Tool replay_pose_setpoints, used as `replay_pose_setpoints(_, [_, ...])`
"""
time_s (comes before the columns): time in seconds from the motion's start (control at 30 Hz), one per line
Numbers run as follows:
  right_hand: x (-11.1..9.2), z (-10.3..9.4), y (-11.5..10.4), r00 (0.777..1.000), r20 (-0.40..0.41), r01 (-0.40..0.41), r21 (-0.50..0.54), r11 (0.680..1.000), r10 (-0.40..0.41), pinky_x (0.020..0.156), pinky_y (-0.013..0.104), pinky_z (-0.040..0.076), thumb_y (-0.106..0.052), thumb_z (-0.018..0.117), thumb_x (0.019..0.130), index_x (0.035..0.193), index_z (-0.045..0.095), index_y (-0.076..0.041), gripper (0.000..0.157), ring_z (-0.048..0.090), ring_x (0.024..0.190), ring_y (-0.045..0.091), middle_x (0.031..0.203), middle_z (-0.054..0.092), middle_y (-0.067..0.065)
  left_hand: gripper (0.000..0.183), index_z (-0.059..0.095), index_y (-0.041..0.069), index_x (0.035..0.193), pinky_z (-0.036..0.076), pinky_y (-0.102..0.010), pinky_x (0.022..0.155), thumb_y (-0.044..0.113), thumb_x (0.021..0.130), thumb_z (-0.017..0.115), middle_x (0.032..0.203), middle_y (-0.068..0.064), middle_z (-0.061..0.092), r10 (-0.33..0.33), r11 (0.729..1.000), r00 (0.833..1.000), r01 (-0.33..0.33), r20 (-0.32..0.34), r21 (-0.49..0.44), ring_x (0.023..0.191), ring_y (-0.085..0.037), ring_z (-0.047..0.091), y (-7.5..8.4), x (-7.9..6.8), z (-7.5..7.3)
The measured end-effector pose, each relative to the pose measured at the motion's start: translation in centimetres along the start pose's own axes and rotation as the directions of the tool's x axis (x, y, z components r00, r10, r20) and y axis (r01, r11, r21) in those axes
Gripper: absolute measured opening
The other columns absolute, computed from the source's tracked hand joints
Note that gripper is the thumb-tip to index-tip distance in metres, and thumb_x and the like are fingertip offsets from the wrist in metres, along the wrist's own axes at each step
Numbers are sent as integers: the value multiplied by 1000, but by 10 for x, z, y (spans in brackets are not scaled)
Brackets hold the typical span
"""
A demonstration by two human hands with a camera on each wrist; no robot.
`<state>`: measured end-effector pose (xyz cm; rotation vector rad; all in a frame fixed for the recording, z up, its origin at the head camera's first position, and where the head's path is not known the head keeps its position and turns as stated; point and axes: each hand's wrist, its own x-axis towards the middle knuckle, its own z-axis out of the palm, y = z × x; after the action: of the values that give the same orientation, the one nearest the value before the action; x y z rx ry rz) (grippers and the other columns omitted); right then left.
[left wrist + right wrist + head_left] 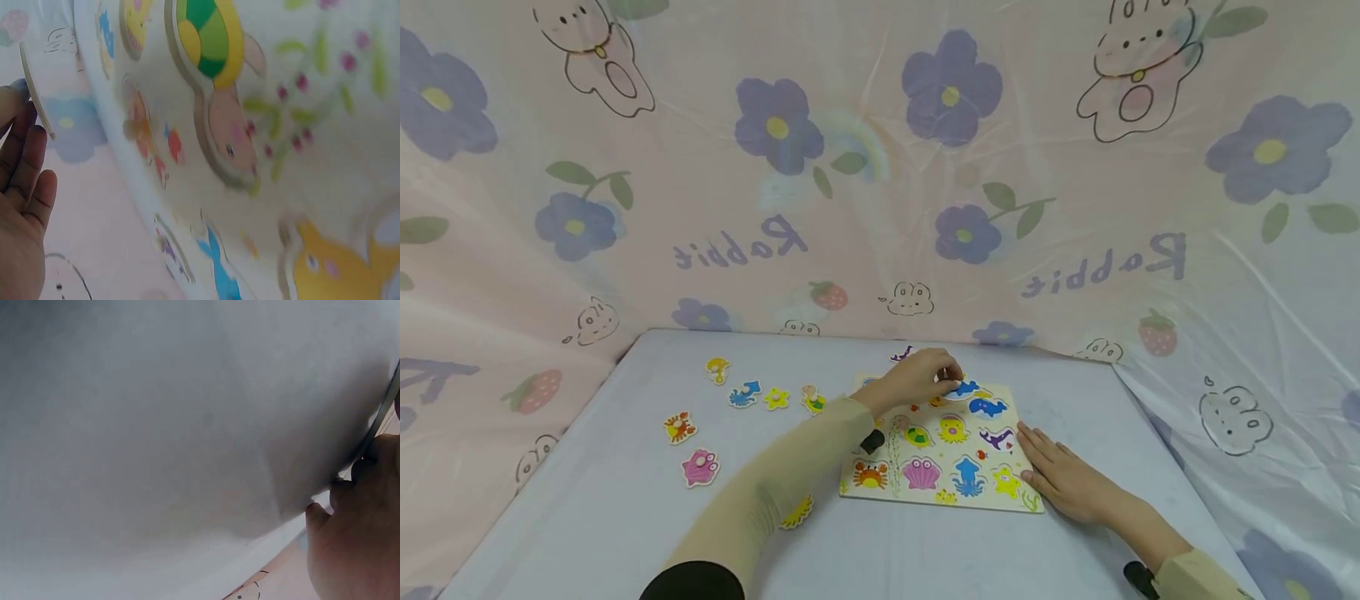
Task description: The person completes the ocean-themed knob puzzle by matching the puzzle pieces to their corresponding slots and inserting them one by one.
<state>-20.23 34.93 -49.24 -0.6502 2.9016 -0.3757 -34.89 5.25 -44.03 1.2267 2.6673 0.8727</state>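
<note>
My left hand [925, 377] is above the far right part of a wooden sea-animal puzzle board [880, 493], pinching a blue puzzle piece [961, 390]. In the left wrist view this thin piece [37, 94] shows edge-on at the fingertips. My right hand [1063, 471] lies with extended fingers at the board's right edge. Printed on the board are a crab [870, 475], a pink shell [921, 473], a blue squid [968, 477] and a yellow starfish [1006, 481]. Near the held piece is a blue whale [987, 407].
Loose pieces lie left of the board: a crab [680, 427], a pink shell [701, 467], a yellow starfish [777, 399], a blue squid [745, 394] and several others. A yellow piece [797, 512] is partly under my left sleeve. A purple piece [902, 354] lies behind the board. Patterned cloth hangs behind the table.
</note>
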Motion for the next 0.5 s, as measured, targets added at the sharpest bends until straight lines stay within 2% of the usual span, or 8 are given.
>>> replay_pose_setpoints(0.27, [1, -2, -1, 1000, 7, 1, -6, 1000, -1, 117, 69, 25, -45, 45, 110, 162, 28, 1, 71, 23, 153, 48, 170, 21, 20, 15, 74, 18, 114, 48, -15, 81, 25, 103, 68, 102, 11, 64, -63, 998, 997, 63, 38, 15, 89, -3, 57, 8, 26, 27])
replay_pose_setpoints(0.5, [1, -2, -1, 1000, 1, 2, -13, 1000, -2, 117, 69, 26, -44, 46, 111, 161, 29, 1, 70, 24, 152, 48, 169, 23, 20, 11, 73, 23, 109, 48, -18, 81, 30, 104, 67, 95, 15, 60, -117, 992, 993, 116, 19, 51, 86, -4, 56, 10, 34, 43])
